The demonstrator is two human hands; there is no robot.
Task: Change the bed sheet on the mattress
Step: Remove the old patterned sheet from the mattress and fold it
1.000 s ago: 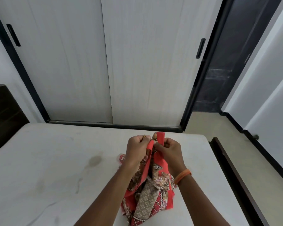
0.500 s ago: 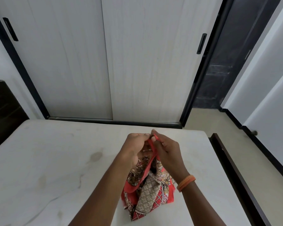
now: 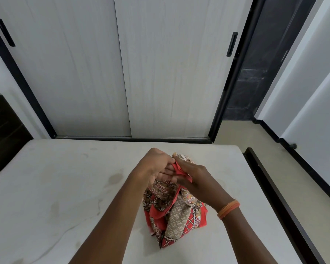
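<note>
A bunched red bed sheet (image 3: 176,216) with brown and beige patterns sits on the bare white mattress (image 3: 65,187), right of centre. Both hands meet above it at its red border. My left hand (image 3: 156,166) grips the top edge of the cloth with curled fingers. My right hand (image 3: 192,178), with an orange band on the wrist, pinches the red edge right beside the left hand. The bundle hangs from the hands and its lower part rests on the mattress. The mattress shows faint stains.
A wardrobe with two pale sliding doors (image 3: 122,73) stands just beyond the mattress. A dark headboard (image 3: 2,138) is at the left. The black bed frame rail (image 3: 278,202) runs along the right, with beige floor (image 3: 255,141) and white walls beyond.
The hands have lowered a little and come closer together on the sheet's red edge. The upright flap of red cloth seen earlier is now folded down under the right hand.
</note>
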